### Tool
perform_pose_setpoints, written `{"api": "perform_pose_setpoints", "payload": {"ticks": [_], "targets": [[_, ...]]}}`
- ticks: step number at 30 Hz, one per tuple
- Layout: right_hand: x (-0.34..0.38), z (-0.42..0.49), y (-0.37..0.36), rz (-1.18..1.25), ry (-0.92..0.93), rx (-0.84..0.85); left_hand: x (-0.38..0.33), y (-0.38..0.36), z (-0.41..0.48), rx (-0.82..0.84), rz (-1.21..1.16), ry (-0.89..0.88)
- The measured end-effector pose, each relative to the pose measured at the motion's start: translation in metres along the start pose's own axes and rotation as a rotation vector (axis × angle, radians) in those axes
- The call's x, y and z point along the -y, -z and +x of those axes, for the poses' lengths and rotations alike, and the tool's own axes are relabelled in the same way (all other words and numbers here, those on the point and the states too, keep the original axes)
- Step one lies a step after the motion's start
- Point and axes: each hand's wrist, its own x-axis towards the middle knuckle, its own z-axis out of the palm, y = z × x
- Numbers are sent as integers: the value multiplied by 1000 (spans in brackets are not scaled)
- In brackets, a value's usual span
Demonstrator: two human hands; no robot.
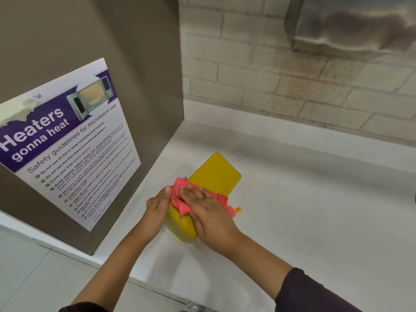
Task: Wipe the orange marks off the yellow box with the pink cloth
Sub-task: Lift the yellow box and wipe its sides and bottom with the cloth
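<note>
on smooth white counter (292, 221), flat right hand (202, 203) presses crumpled pink cloth (180, 199) onto yellow box (216, 176).

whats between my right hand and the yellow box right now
The pink cloth. In the head view, the right hand lies flat on the cloth, fingers straight, pressing it onto the top of the yellow box.

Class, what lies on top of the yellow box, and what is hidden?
The pink cloth lies on the yellow box, pressed flat by the right hand. The far half shows bare yellow; whatever is beneath the cloth is covered.
</note>
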Motion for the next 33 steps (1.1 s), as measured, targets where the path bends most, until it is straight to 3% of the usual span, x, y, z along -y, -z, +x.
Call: {"api": "perform_pose_setpoints", "payload": {"ticks": [3, 8, 12, 19, 24, 27, 31, 33], "targets": [[-2, -8, 2, 21, 127, 97, -1, 2, 0, 85, -50, -21], [-14, -15, 8, -10, 370, 282, -3, 3, 1, 50, -55, -24], [-31, -17, 12, -92, 496, 299, -5, 2, 1, 43, -37, -50], [-66, -12, 18, 52, 98, -35, -7, 2, 2, 19, -61, -40], [-76, -1, 20, 336, -316, -341, -7, 0, 5, 8, -30, -23], [-81, 12, 23, 390, -540, -451, -5, 0, 5, 4, -24, -37], [-78, 32, 26, 370, -643, -503, -3, -2, 5, 13, -27, -62], [-67, 32, 19, 286, -593, -456, -2, -3, 4, 11, -38, -54]]}}
